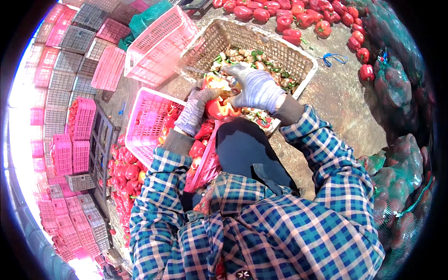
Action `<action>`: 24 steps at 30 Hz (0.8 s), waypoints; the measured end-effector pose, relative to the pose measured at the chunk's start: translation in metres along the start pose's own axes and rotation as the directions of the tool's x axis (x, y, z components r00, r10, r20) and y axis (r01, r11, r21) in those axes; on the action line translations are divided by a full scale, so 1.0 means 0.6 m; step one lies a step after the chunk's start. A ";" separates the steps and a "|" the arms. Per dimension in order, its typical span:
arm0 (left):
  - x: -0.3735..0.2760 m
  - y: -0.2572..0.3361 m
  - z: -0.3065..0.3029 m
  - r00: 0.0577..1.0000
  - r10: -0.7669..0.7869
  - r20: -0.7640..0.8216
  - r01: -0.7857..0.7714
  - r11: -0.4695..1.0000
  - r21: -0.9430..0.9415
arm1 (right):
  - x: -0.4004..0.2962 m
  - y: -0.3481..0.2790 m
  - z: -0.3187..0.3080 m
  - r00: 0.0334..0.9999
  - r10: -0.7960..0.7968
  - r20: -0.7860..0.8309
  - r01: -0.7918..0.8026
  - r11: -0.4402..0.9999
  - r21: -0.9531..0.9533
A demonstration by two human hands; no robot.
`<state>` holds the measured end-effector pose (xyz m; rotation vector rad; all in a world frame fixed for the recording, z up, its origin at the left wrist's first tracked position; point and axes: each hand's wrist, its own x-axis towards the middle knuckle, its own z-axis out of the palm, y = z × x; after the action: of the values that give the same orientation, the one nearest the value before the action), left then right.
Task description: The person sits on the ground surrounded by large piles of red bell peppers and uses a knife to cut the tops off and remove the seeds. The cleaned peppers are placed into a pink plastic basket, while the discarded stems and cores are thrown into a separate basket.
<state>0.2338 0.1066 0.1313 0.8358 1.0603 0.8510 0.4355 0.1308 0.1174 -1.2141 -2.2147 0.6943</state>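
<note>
My left hand [199, 105], in a grey knit glove, holds an opened bell pepper [216, 83], its pale inside facing up. Close by on the right, my right hand [257, 87], also gloved, has its fingers curled at the pepper; whether something sits in them is partly hidden. A cut red bell pepper piece [221, 109] with an orange rim shows just below both hands. Beyond them a brown-stained crate [301, 56] holds pepper cores, seeds and green stems. Below my left hand stands a pink plastic crate [143, 119] with red peppers in it.
Whole red peppers [260, 14] lie on the concrete floor ahead. Green mesh sacks [395, 189] of peppers line the right side. More peppers [127, 171] are heaped at the left, near a dark pallet [101, 147]. An upright pink crate [161, 45] and stacked crates [70, 56] stand behind.
</note>
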 end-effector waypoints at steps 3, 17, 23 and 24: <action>0.002 -0.022 0.020 0.999 0.048 -0.002 -0.048 0.999 0.026 | 0.003 -0.018 -0.015 0.988 0.065 0.143 -0.040 0.984 -0.174; -0.019 -0.049 0.009 0.985 0.166 0.037 -0.166 0.986 -0.012 | 0.002 0.024 0.048 0.998 0.030 -0.056 -0.027 0.998 0.055; -0.043 -0.087 -0.001 0.972 0.110 -0.210 -0.181 0.915 -0.360 | 0.032 0.025 0.083 0.899 0.393 -0.193 -0.073 0.570 0.818; -0.045 -0.099 0.010 0.960 0.117 -0.254 -0.195 0.931 -0.309 | 0.043 0.021 0.094 0.909 0.381 -0.169 -0.099 0.590 0.802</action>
<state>0.2428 0.0560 0.0903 0.5487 1.0219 1.2498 0.3944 0.1483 0.0726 -1.0430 -1.2040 1.2935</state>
